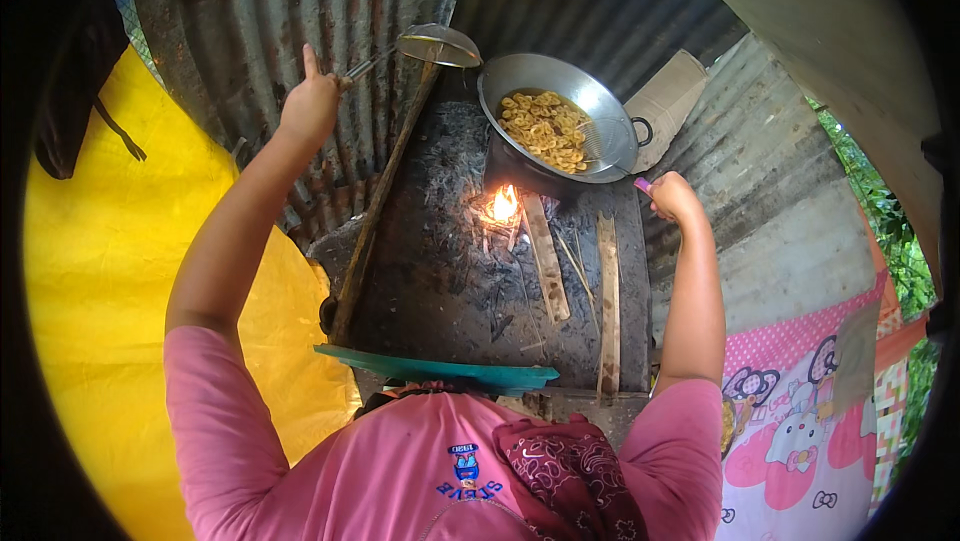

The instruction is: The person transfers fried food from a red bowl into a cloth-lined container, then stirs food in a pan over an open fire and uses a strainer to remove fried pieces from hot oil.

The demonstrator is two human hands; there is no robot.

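Note:
My left hand (313, 100) grips the handle of a round wire-mesh strainer (442, 46), holding it up to the left of a large metal wok (600, 95). The index finger of that hand points away from the handle. In the wok, many yellow ring-like slices (541, 128), perhaps sliced banana, lie in brown oil. My right hand (673, 196) is closed around the purple handle of a skimmer (606, 140). Its wire-mesh head rests inside the wok, at the right of the slices.
An open fire (504, 205) burns beneath the wok's near side. Split wood pieces (547, 260) and a long wooden stick (386, 200) lie on the sooty hearth (442, 293). Cardboard (667, 102) leans behind the wok. Corrugated metal sheets (300, 8) and a yellow tarp (112, 263) surround the hearth.

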